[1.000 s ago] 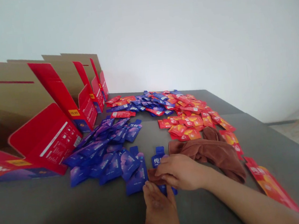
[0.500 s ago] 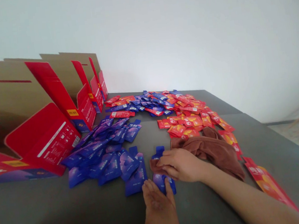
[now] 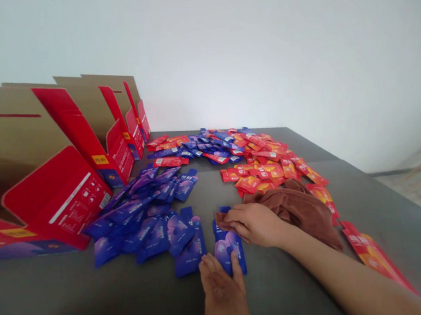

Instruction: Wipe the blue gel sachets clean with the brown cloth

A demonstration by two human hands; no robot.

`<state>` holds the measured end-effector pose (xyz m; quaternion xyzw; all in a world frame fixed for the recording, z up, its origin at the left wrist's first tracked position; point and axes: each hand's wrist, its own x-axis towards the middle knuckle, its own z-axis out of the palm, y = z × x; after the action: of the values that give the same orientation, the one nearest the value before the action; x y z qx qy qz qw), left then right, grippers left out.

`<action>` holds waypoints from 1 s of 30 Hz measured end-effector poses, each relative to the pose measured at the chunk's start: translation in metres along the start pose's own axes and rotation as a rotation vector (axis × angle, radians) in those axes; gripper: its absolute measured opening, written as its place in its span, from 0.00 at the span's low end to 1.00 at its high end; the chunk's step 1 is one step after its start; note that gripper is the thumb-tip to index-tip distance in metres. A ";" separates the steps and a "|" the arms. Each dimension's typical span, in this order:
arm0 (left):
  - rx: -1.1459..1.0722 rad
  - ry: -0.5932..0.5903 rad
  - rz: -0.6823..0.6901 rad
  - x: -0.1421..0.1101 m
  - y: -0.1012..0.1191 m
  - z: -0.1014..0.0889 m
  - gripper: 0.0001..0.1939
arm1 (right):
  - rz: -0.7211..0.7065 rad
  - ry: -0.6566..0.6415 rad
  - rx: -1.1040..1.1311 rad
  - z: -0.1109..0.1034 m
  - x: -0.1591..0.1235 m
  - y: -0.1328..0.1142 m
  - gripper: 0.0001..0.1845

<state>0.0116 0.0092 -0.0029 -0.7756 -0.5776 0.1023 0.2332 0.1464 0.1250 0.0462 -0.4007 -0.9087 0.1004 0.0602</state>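
A blue-purple pouch (image 3: 224, 254) lies flat on the grey table in front of me. My left hand (image 3: 222, 286) rests at its lower end, fingers stretched out flat and the thumb apart on the pouch. Bunched in the closed fingers of my right hand (image 3: 257, 223) is a corner of a brown cloth (image 3: 298, 208), pressed on the upper part of that pouch. The rest of the cloth trails to the right beneath and behind the hand. Just left of the pouch is a heap of similar blue pouches (image 3: 143, 229).
Open red cardboard boxes (image 3: 60, 193) stand in a row along the left. Red-orange pouches (image 3: 268, 171) spread over the right side, one large red packet (image 3: 375, 255) nearest me. A mixed red and blue pile (image 3: 209, 145) lies at the back by the white wall (image 3: 222, 51).
My right hand has slid the cloth corner slightly up and right on the pouch, uncovering more of its middle. My left hand stays in about the same place.
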 end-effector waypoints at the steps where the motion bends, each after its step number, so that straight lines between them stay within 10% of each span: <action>1: -0.008 0.000 0.003 0.000 0.000 0.000 0.24 | -0.047 -0.017 0.007 -0.001 -0.001 -0.005 0.10; 6: -0.038 -0.015 0.026 -0.001 0.001 -0.001 0.21 | -0.191 -0.055 0.023 -0.002 -0.006 -0.026 0.08; 16: -0.033 0.051 -0.018 -0.002 0.003 0.006 0.23 | 0.111 0.019 -0.077 0.002 0.001 0.011 0.10; 24: -0.144 -0.064 -0.161 0.004 0.025 0.018 0.20 | -0.131 -0.060 -0.001 0.003 -0.005 -0.029 0.09; 30: -0.060 0.026 -0.023 0.000 0.007 0.007 0.23 | 0.082 -0.002 -0.032 0.004 0.001 -0.002 0.10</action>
<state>0.0140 0.0093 -0.0124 -0.7767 -0.5863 0.0718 0.2185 0.1442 0.1237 0.0431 -0.4385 -0.8930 0.0887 0.0488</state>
